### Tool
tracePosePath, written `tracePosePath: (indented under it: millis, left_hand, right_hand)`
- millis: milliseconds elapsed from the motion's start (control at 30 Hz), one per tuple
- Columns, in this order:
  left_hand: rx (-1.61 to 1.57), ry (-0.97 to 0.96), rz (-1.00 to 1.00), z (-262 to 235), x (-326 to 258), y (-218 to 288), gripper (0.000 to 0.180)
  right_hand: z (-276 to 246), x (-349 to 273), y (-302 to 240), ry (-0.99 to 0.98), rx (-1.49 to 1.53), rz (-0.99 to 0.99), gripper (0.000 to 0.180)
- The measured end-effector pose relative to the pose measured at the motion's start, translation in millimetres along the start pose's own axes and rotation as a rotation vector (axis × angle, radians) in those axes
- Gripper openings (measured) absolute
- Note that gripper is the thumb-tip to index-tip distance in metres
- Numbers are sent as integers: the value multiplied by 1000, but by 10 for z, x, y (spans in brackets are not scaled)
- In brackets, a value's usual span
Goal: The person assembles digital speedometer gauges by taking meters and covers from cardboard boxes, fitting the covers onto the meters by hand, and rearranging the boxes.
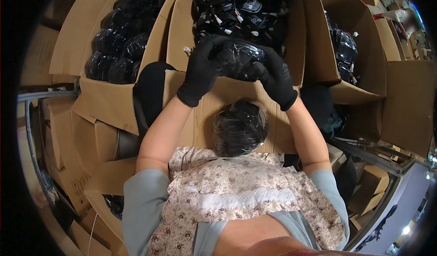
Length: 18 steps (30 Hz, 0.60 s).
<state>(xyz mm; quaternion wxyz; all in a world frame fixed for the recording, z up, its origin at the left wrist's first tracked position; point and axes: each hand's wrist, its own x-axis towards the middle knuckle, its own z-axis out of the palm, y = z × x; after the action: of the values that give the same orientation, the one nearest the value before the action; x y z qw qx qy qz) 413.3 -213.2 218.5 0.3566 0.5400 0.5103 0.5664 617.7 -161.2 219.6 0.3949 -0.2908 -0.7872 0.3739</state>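
Both my hands wear black gloves and hold a black bundle wrapped in clear plastic film (243,61) between them, in front of the middle box. My left hand (201,71) grips its left side, and my right hand (276,77) closes on its right side with the thumb toward me. A second film-wrapped black bundle (241,128) lies nearer my body, on a cardboard flap (204,119). Past my hands, the middle carton (296,37) is full of loose black plastic parts (248,10) with cables and white connectors.
An open carton (109,96) on the left holds several wrapped black bundles (123,42). Another open carton (364,46) at the right holds wrapped black parts (344,46). Metal frame rails (364,153) and more cardboard stand at both sides. Another person (403,21) is far off, upper right.
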Motion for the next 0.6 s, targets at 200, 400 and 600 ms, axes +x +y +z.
tracePosePath:
  millis: [200,400,600]
  left_hand:
    - [-85,83,-52,112,-8,-94,37]
    - [-51,39,113,172,68,48,58]
    - [-214,97,-147,-40,107,-246,66]
  right_hand:
    - [162,-88,-56,143,176,304,27]
    - [-126,9,-34,141,-4,68,32]
    - [-838,59,171,367,-445,-306,34]
